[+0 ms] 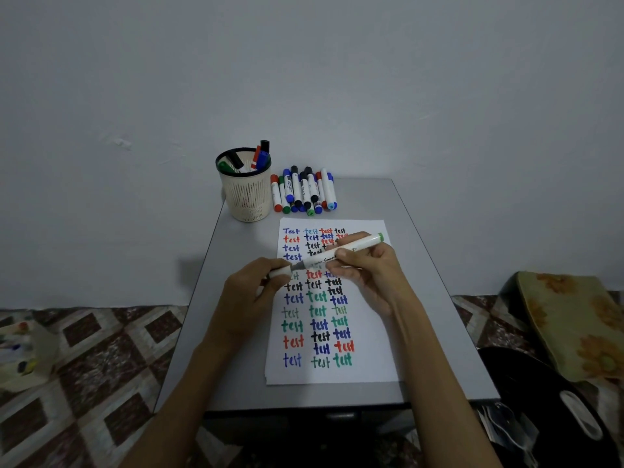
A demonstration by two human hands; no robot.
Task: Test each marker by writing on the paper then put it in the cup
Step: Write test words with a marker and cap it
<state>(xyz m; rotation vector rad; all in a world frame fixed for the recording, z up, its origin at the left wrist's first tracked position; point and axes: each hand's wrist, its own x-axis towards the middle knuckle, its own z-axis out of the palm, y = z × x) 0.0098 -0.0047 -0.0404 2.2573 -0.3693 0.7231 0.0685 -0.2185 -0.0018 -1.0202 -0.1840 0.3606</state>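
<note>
- The right hand (pixel 366 276) pinches a white marker (pixel 351 248) between thumb and curled fingers. The marker lies slantwise above the paper, its green end up and to the right and its grey tip down and to the left.
- The left hand (pixel 250 293) has its fingers curled round a white cap (pixel 279 272), held just beside the marker's tip.
- Both hands hover over a sheet of paper (pixel 371 366) filled with rows of the word "test" in blue, red, black and green.
- The paper lies on a grey bench (pixel 439 349).
- At the far end of the bench a cream mesh cup (pixel 248 197) stands upright with several markers in it (pixel 260 157).
- Just to the right of the cup lies a pile of capped markers (pixel 304 192).
- A patterned floor (pixel 84 366) surrounds the bench.
</note>
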